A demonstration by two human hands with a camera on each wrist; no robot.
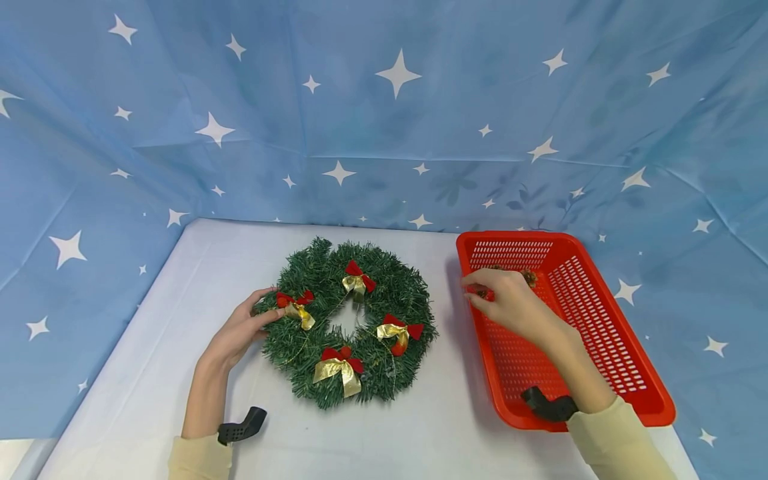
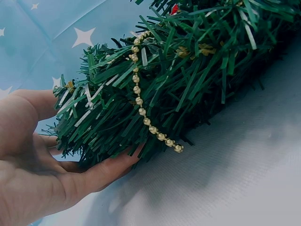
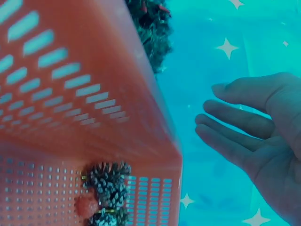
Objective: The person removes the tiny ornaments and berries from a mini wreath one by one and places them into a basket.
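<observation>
The wreath [image 1: 393, 287], left of the basket [image 1: 516, 236], is probably light and springy, best held by its edge, not its bows [image 1: 339, 368]; the left grip [image 1: 240, 330] pinches its left side, the empty right grip [image 1: 513, 303] has thumb and fingers apart.

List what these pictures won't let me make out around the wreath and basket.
Head view: the right hand covers part of the inside of the red basket.
Left wrist view: the wreath hides some fingertips of the left hand; the frame's edges cut off most of the wreath.
Right wrist view: the bottom edge cuts off the lower pinecone; the reddish thing near it is too blurred to identify.
</observation>
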